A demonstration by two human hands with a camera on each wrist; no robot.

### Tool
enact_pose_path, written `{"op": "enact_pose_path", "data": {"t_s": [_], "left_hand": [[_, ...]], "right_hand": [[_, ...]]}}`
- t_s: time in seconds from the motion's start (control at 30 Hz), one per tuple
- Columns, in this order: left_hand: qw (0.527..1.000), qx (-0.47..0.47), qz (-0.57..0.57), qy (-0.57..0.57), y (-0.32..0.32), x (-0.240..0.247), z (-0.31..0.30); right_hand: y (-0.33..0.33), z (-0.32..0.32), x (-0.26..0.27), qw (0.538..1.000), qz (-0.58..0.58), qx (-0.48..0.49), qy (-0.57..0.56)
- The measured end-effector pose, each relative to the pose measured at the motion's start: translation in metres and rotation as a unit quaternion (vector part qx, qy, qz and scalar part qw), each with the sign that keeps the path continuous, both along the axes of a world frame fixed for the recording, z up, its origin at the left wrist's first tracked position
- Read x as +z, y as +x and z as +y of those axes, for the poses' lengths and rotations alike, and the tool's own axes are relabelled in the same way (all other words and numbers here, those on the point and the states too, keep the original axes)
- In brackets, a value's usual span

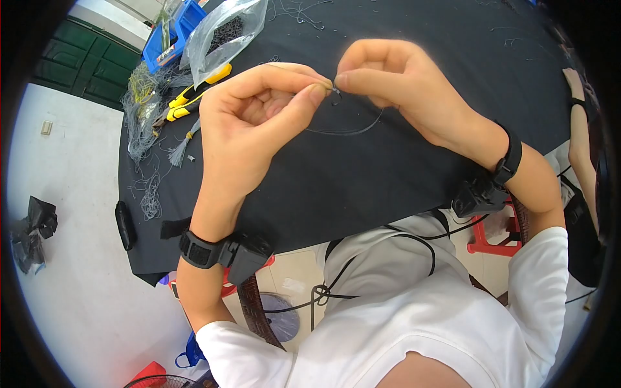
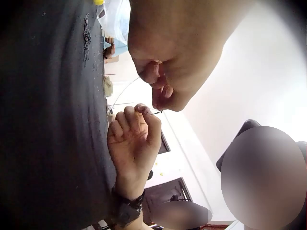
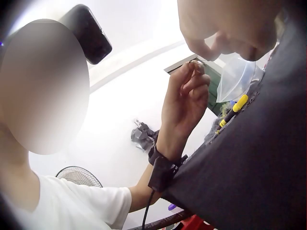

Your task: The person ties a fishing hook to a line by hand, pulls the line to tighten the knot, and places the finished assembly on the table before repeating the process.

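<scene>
My left hand (image 1: 249, 113) pinches a small dark fish hook (image 1: 337, 96) between thumb and forefinger, above the table. Close beside it, my right hand (image 1: 414, 84) has thumb and forefinger pressed together on the thin line at the hook, its other fingers curled in. A grey fishing line (image 1: 352, 133) hangs in a loop under both hands. In the left wrist view, the right hand (image 2: 134, 139) reaches up to the hook below the left fingers. The right wrist view has the left hand (image 3: 184, 105) raised with fingertips together; its fingers partly hide the hook.
On the black-covered table (image 1: 310, 200), a clear bag (image 1: 226, 32) of small dark pieces leans by a blue bin (image 1: 169, 42). Yellow-handled pliers (image 1: 187, 100), tangled grey line (image 1: 139, 116) and a tied bundle (image 1: 184, 145) lie at left. Another person's arm (image 1: 577, 116) shows at far right.
</scene>
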State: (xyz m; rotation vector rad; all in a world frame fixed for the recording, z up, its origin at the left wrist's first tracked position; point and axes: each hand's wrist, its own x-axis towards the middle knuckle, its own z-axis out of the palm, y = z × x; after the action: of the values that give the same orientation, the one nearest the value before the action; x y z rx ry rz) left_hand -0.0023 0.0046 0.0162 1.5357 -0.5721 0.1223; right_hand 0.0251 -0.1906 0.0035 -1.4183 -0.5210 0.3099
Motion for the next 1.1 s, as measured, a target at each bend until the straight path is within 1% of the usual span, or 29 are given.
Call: {"op": "enact_pose_path", "data": {"t_s": [0.1, 0.23, 0.3, 0.37, 0.4, 0.47, 0.57, 0.67, 0.77, 0.9, 1.03, 1.1], "left_hand": [[1.0, -0.02, -0.006, -0.006, 0.0, -0.002, -0.001], [0.998, -0.011, 0.024, -0.05, 0.001, -0.006, -0.007], [0.997, 0.005, 0.034, -0.064, 0.001, -0.008, -0.007], [0.996, 0.068, 0.033, -0.051, 0.0, -0.005, -0.011], [0.993, 0.1, 0.033, -0.045, -0.001, -0.004, -0.012], [0.993, 0.117, -0.007, -0.013, 0.001, -0.006, -0.008], [0.988, 0.145, -0.052, 0.013, 0.001, -0.006, -0.008], [0.982, 0.162, -0.088, 0.044, 0.0, -0.006, -0.009], [0.975, 0.163, -0.128, 0.081, -0.001, -0.007, -0.01], [0.961, 0.168, -0.171, 0.136, -0.006, -0.006, -0.013], [0.96, 0.159, -0.171, 0.156, -0.007, -0.004, -0.014], [0.961, 0.148, -0.171, 0.158, -0.008, -0.003, -0.015]], "right_hand": [[0.007, 0.002, -0.01, 0.993, 0.077, 0.087, 0.018], [-0.002, 0.007, -0.009, 0.96, 0.229, 0.152, 0.053], [-0.007, 0.009, -0.007, 0.958, 0.235, 0.15, 0.061], [-0.009, 0.011, -0.008, 0.963, 0.222, 0.136, 0.071], [-0.01, 0.011, -0.008, 0.973, 0.188, 0.117, 0.061], [-0.012, 0.011, -0.007, 0.989, 0.121, 0.079, 0.039], [-0.013, 0.01, -0.006, 0.997, -0.003, 0.069, 0.031], [-0.019, 0.006, 0.004, 0.991, -0.121, 0.042, -0.021], [-0.021, 0.007, 0.006, 0.974, -0.225, -0.001, -0.028], [-0.014, 0.0, 0.015, 0.969, -0.241, -0.041, -0.044], [-0.009, -0.002, 0.019, 0.959, -0.271, -0.071, -0.027], [-0.007, -0.003, 0.021, 0.96, -0.266, -0.077, -0.04]]}}
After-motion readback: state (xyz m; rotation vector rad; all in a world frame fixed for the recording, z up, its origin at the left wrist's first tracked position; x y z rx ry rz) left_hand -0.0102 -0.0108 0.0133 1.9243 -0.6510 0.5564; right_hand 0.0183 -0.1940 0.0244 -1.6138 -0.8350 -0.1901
